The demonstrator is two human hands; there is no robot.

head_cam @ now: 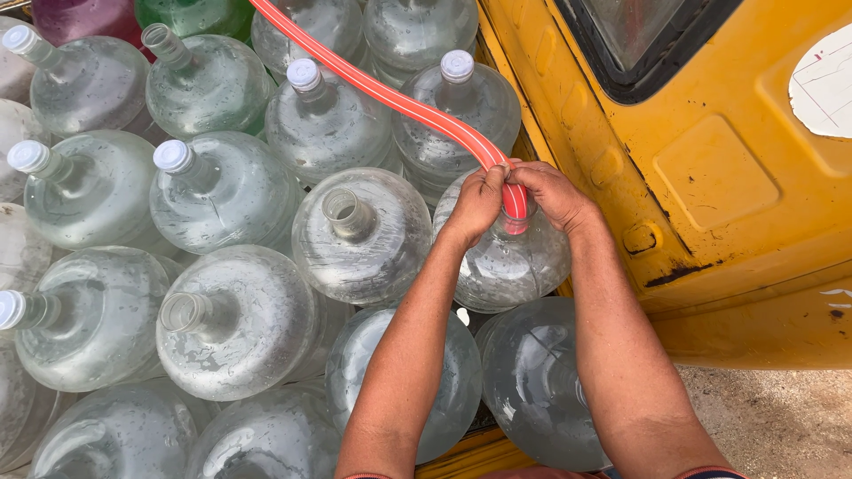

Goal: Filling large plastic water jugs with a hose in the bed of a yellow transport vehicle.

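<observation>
Hands — my left hand point(477, 202) and right hand point(552, 193) — pinch the hose point(417, 111) tight over the bottle point(510, 262), so I should keep its end straight down.

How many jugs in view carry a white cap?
6 white caps: top left, two mid-left, one at the left edge, two by the red hose. More may be hidden at the edges.
</observation>
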